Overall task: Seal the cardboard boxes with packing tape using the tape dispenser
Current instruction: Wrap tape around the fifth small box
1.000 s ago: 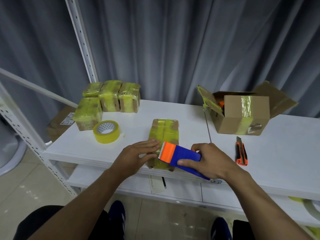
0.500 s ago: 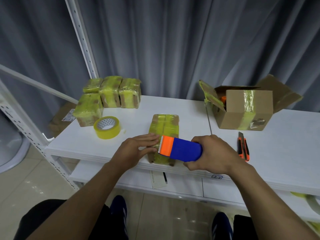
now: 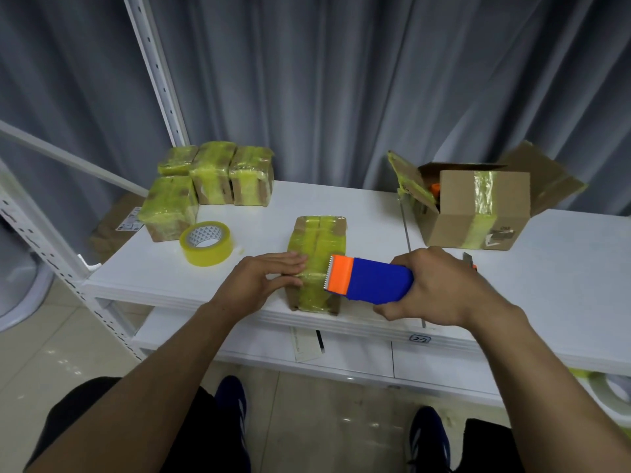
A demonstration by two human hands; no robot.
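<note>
A small cardboard box wrapped in yellow tape lies lengthwise near the front edge of the white shelf. My left hand rests on its left side with straight fingers laid across the top. My right hand grips a blue tape dispenser with an orange toothed head. The head sits over the box's right side, teeth pointing left toward my left fingertips.
Several taped boxes stand at the back left, with a yellow tape roll beside them. An open cardboard box sits at the back right. An orange utility knife lies partly hidden behind my right hand. A lower shelf runs below.
The dispenser has levelled out and shifted slightly right across the box, my right hand turning with it. My left hand stays on the box.
</note>
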